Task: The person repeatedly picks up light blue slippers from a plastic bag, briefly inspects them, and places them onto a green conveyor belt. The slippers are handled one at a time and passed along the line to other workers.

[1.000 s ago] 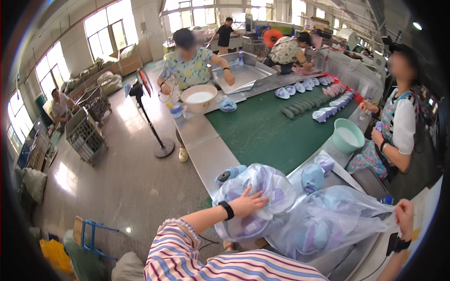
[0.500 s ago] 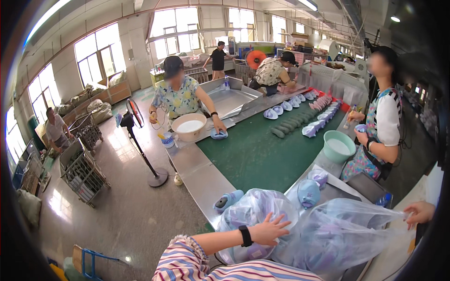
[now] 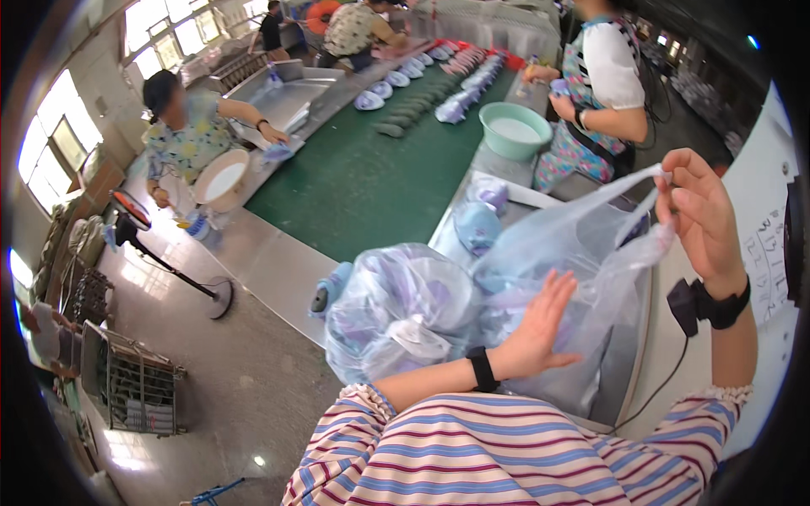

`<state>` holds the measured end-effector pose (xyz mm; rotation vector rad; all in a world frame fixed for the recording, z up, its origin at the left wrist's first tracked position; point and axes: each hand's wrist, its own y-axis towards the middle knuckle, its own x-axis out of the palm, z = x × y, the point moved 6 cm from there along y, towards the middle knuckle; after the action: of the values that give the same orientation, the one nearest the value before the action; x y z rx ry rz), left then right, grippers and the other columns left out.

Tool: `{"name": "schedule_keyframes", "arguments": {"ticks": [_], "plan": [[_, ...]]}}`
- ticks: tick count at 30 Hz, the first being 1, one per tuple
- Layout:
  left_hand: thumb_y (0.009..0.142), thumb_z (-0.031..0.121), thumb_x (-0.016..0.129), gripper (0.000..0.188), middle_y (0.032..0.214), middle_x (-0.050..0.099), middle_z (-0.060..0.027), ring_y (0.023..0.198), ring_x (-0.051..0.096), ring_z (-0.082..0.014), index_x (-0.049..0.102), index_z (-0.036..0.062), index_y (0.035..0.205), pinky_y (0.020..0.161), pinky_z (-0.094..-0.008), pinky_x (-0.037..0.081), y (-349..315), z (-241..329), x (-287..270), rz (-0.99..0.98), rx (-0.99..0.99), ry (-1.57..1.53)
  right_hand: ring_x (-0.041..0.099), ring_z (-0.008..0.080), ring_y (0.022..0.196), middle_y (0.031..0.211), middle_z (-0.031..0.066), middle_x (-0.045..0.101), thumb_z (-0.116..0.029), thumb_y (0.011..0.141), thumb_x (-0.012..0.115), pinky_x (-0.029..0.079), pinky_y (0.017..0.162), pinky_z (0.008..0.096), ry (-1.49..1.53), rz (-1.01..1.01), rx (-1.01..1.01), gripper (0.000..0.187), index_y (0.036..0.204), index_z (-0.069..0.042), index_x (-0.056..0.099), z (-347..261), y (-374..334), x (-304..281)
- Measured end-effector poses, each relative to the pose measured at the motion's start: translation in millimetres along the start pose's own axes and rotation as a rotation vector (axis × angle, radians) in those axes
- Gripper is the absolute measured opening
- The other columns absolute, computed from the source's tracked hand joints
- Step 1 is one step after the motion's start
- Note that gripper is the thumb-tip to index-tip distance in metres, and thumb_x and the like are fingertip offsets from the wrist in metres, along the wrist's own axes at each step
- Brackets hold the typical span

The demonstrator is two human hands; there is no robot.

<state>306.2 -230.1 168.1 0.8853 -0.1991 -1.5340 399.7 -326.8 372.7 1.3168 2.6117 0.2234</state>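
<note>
My right hand (image 3: pixel 699 211) is raised and pinches the gathered top of a clear plastic bag (image 3: pixel 540 240), stretching it up and to the right. Bluish and purple shapes show through its lower part; the film blurs them. My left hand (image 3: pixel 540 337), fingers stretched out, is against the front of this bag or just before it; I cannot tell if it touches. Beside it on the left stands a second full plastic bag (image 3: pixel 388 295) with purple and light-blue contents. A light-blue shoe-like piece (image 3: pixel 331 288) lies left of that bag, and another light-blue piece (image 3: pixel 477 228) lies behind.
On the green conveyor belt (image 3: pixel 321 190) rows of purple, dark and pink pieces run to the far end. A co-worker (image 3: pixel 591 101) stands right by a mint basin (image 3: pixel 513 126), another (image 3: pixel 181 126) left by a cream basin (image 3: pixel 221 181). A floor fan (image 3: pixel 169 253) stands left.
My right hand has come in from the right edge, lifting the bag's top higher. My left hand has shifted from the left bag over to the right one. The view has turned.
</note>
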Motion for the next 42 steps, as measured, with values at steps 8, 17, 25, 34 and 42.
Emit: {"name": "schedule_keyframes", "arguments": {"ticks": [8,17,25,34,42], "plan": [[0.072,0.019,0.064,0.033,0.068,0.060,-0.0174,0.068,0.059,-0.0358,0.059,0.0015,0.099,0.068,-0.0434,0.047,-11,-36,68,-0.561,-0.178,0.033,0.054,0.0166,0.093,0.104,0.0057,0.048,-0.024,0.079,0.065,0.053,0.058,0.0285,-0.011,-0.132,0.130,0.046,0.115,-0.002,0.045,68,-3,-7],[0.058,0.009,0.063,0.011,0.072,0.056,-0.0056,0.066,0.055,-0.0246,0.059,0.0052,0.067,0.067,-0.0365,0.045,-26,30,-91,-0.474,0.052,0.267,0.061,0.0182,0.070,0.081,0.0084,0.062,-0.001,0.079,0.053,0.050,0.073,0.0285,-0.040,0.819,-0.407,0.016,0.096,0.000,0.055,65,-3,-202],[0.065,0.002,0.058,0.023,0.113,0.053,-0.0128,0.114,0.046,-0.0328,0.062,0.0001,0.087,0.100,-0.0501,0.033,-66,6,-95,-0.620,-0.174,0.811,0.055,0.0296,0.088,0.088,0.0124,0.057,-0.012,0.072,0.060,0.046,0.076,0.0366,-1.231,0.167,-0.472,0.015,0.086,-0.005,0.060,120,21,-144],[0.070,0.043,0.070,0.076,0.133,0.041,-0.0207,0.125,0.038,-0.0374,0.044,-0.0022,0.125,0.102,-0.0459,0.031,-28,-1,24,-0.661,-0.074,0.117,0.058,0.0333,0.089,0.110,0.0136,0.053,-0.017,0.070,0.066,0.048,0.074,0.0383,-1.233,-0.198,-0.042,0.031,0.099,-0.006,0.059,187,-24,-73],[0.073,0.018,0.061,0.051,0.100,0.050,-0.0082,0.096,0.052,-0.0216,0.047,0.0020,0.119,0.072,-0.0326,0.048,-75,-60,84,-0.587,-0.126,0.779,0.056,0.0361,0.094,0.107,0.0117,0.054,-0.031,0.075,0.065,0.047,0.074,0.0485,-1.125,-0.933,0.178,0.031,0.097,-0.010,0.059,267,-95,14]]}}
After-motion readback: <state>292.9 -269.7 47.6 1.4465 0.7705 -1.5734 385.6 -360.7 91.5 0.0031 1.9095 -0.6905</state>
